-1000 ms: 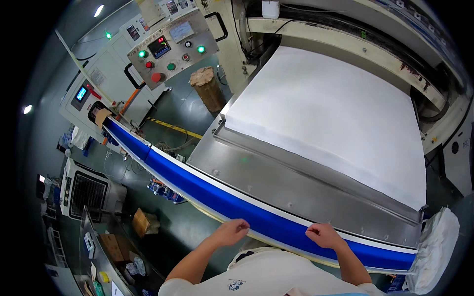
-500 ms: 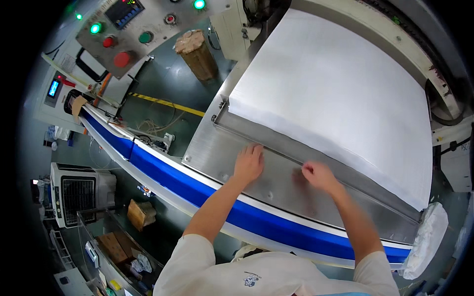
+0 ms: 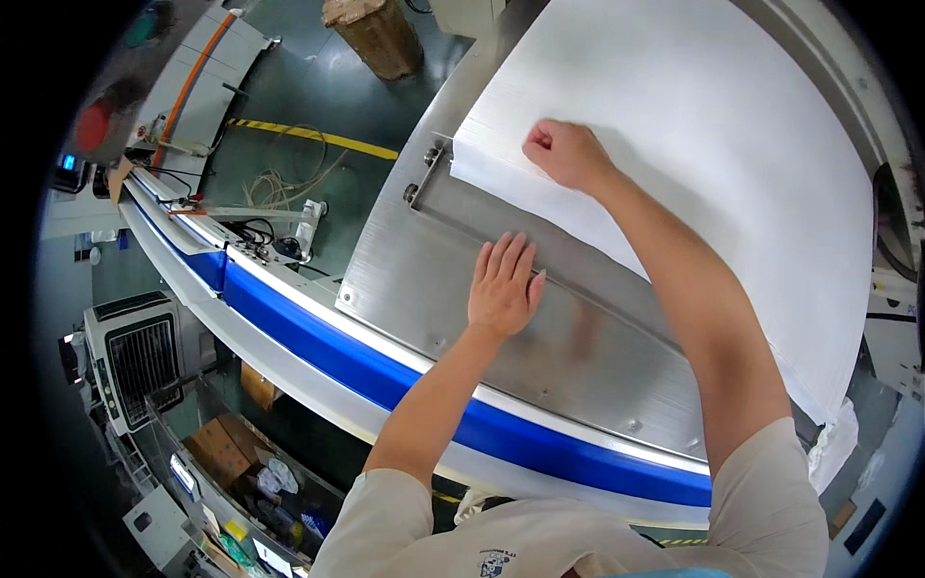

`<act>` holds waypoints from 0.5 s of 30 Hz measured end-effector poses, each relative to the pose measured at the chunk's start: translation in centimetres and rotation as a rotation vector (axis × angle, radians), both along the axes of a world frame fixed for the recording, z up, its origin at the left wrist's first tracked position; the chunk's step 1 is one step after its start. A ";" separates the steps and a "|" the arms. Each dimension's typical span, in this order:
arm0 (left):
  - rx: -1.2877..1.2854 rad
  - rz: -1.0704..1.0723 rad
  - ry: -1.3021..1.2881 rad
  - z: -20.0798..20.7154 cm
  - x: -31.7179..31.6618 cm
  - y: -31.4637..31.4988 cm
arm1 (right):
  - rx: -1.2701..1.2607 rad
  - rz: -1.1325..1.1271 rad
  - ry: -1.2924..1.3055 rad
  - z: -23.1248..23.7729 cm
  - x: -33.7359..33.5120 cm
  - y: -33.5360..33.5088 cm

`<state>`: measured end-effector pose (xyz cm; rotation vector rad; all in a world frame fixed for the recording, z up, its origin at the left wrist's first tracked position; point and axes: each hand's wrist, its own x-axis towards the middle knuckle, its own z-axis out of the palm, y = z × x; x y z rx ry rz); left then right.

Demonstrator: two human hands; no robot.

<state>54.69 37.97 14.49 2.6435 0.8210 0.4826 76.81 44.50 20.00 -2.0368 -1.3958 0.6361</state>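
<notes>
My left hand [image 3: 503, 287] lies with its fingers stretched on the bare metal bed [image 3: 414, 289] of a machine, at the thin raised rail [image 3: 453, 220] that crosses it. Over the left part of a large white sheet [image 3: 713, 125], my right hand [image 3: 570, 156] is closed, thumb against the curled fingers. Whatever it may hold is hidden. Whether it touches the sheet I cannot tell. The sheet covers the far part of the bed, and its near edge lies just beyond the rail, partly behind my right forearm.
A blue band [image 3: 328, 332] runs along the bed's near edge. To the left are a brown drum-like block [image 3: 381, 43], floor tape [image 3: 308, 138], a blurred red button [image 3: 93, 125], an air cooler [image 3: 145, 356] and a cart with a cardboard box [image 3: 224, 451].
My right hand has moved far and left, from the metal bed to over the white sheet, still closed. My left hand has spread its fingers. The whole view has shifted, and the control panel has mostly left it.
</notes>
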 end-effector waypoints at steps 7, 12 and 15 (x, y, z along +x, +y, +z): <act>-0.010 0.003 0.012 0.3 0.2 0.1 | -0.047 -0.020 -0.070 -1.0 0.4 2.2; -0.026 0.018 -0.048 -0.1 0.4 0.5 | -0.067 -0.067 -0.088 -1.2 0.5 2.4; 0.012 0.064 -0.158 0.5 1.8 3.5 | -0.060 -0.109 -0.104 -1.3 0.7 2.1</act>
